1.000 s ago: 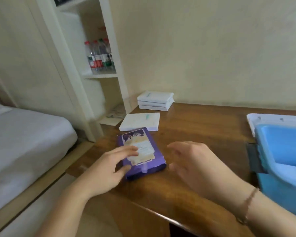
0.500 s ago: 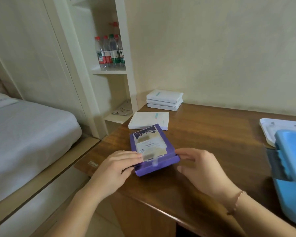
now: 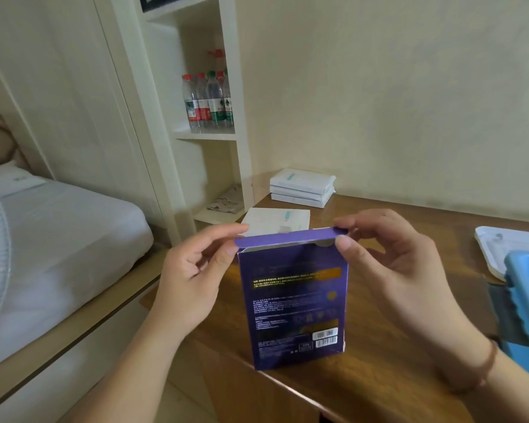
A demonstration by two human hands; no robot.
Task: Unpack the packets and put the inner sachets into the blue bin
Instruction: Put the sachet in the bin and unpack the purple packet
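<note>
White packets (image 3: 301, 187) and the blue bin (image 3: 526, 300) flank my purple box (image 3: 293, 300), now upright off the desk (image 3: 409, 346); my left hand (image 3: 193, 276) and right hand (image 3: 391, 270) pinch its top flap.

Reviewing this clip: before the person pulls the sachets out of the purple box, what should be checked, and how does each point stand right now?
1. Upright purple cardboard box steadied by both hands: ok; left hand and right hand pinch its top corners.
2. Purple top flap lifted: ok, though the opening looks only partly cleared.
3. Inner sachets visible: cannot tell; the view shows the box's printed back, not its inside.
4. Blue plastic bin within reach: ok, it sits at the right edge, mostly out of frame.
5. Bin open to receive: cannot tell.
6. Brown wooden desk space under the box: ok.
</note>
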